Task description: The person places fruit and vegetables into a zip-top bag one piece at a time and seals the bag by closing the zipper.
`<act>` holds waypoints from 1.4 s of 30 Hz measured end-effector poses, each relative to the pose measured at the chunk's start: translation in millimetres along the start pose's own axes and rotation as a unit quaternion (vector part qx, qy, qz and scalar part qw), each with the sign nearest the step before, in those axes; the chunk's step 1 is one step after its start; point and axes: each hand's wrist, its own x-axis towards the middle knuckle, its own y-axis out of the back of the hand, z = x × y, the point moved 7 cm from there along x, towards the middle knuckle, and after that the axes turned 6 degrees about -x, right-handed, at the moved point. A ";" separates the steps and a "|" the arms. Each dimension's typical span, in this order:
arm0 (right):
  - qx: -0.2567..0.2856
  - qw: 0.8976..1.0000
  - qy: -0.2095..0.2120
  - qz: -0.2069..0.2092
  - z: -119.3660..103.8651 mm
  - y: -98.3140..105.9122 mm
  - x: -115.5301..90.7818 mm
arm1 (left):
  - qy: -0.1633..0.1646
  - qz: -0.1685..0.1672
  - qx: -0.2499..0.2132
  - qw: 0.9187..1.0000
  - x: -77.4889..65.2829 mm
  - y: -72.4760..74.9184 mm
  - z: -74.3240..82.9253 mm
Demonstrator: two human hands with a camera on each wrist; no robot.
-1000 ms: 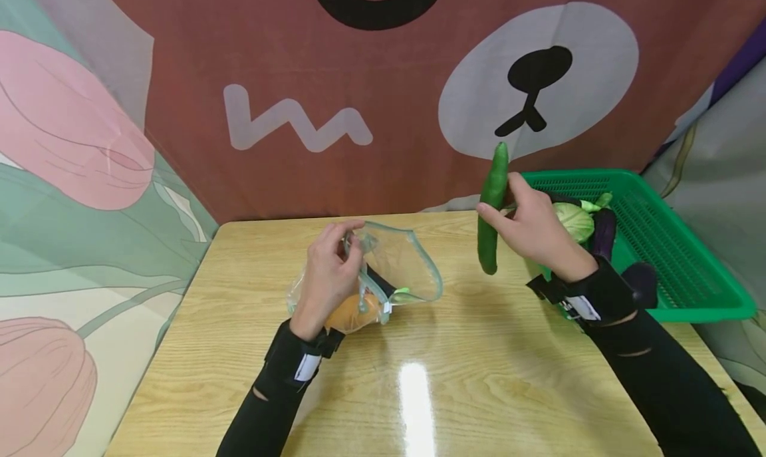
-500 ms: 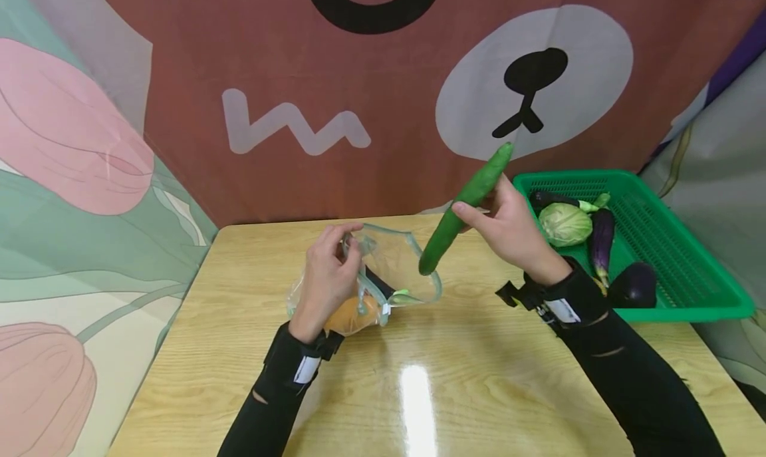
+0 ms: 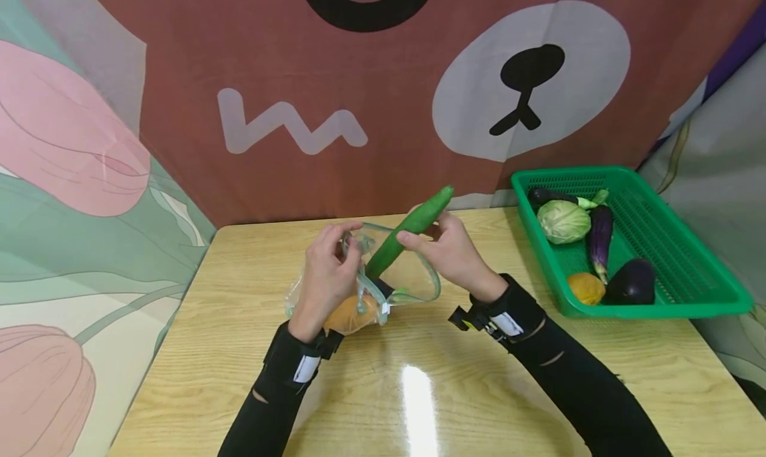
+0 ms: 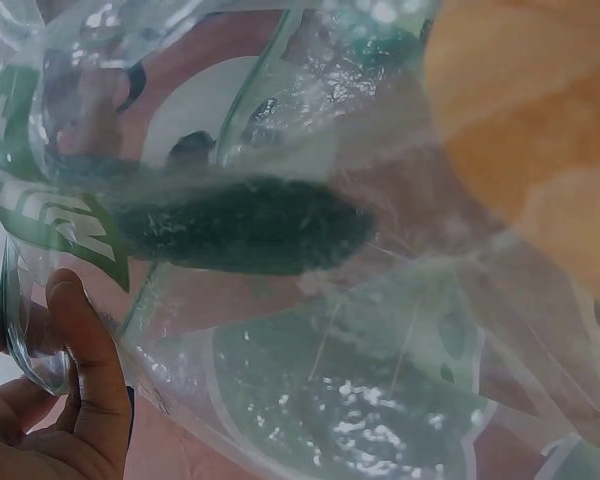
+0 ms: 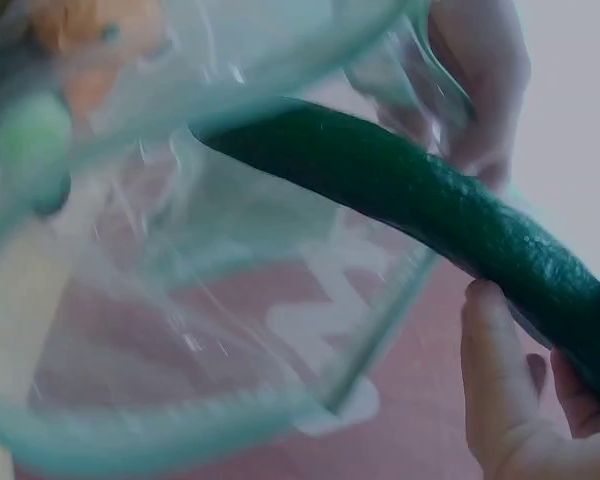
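Clock as in the head view. My right hand (image 3: 451,251) has its fingers clamped on the cucumber (image 3: 421,219): thumb on the near side, the others mostly out of sight behind it. In the right wrist view they run off the frame at 4 o'clock, along with the cucumber's held end.

Cucumber leans, upper end toward half past one, low end in the mouth of the bag (image 3: 419,277). That tip is hard to read from the head; left wrist view gives it as a dark green blur through plastic.

My left hand (image 3: 329,271) pinches the bag's rim at 10 o'clock of the mouth, thumb against finger; it covers part of the bag.

Bag rests on the worktop (image 3: 203,350). In it: an orange thing (image 3: 352,316), smeared by plastic, cut off at 2 o'clock in the left wrist view. Also a dark thing (image 3: 383,287), mostly covered, can't ID.

Basket (image 3: 676,264) at 3 o'clock from the bag. Inside: cabbage (image 3: 564,221) at 10, partly hiding a dark eggplant (image 3: 550,195); round eggplant (image 3: 632,283) at 6.

Sleeves (image 3: 260,414) cut off at the bottom edge.
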 end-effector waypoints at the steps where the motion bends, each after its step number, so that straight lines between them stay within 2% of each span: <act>1: -0.003 1.000 -0.001 -0.009 2.6 -4.7 -0.5 | 0.000 0.001 -0.001 1.000 -0.2 0.1 -0.1; 8: 0.039 0.997 -0.003 -0.064 15.9 -24.6 -4.3 | 0.002 0.005 -0.007 1.000 -1.7 0.5 -1.1; 13: 0.086 0.989 -0.015 -0.116 19.9 -35.5 -6.8 | -0.001 0.008 -0.002 1.000 -1.5 1.1 -1.1; 18: 0.097 0.983 -0.035 -0.153 26.0 -44.7 -9.3 | -0.006 0.008 -0.001 1.000 -1.4 1.8 -0.3; 22: 0.084 0.982 -0.053 -0.161 29.8 -48.5 -10.9 | -0.005 0.007 -0.004 1.000 -1.8 1.9 0.0; 29: 0.038 0.985 -0.075 -0.152 36.8 -54.2 -9.6 | -0.002 0.007 -0.009 1.000 -1.6 1.9 -0.6; 35: 0.053 0.980 -0.086 -0.172 41.9 -61.8 -13.2 | -0.008 0.005 -0.005 1.000 -0.2 2.2 0.5; 38: 0.010 0.984 -0.068 -0.165 36.8 -61.8 -12.7 | -0.010 0.003 -0.004 1.000 0.4 2.1 0.5; 40: -0.044 0.984 -0.048 -0.165 35.8 -61.6 -11.5 | -0.013 0.002 -0.003 1.000 0.6 2.2 0.9; 42: -0.110 0.980 -0.019 -0.164 33.7 -62.0 -10.0 | -0.016 0.001 -0.003 1.000 0.8 2.1 1.2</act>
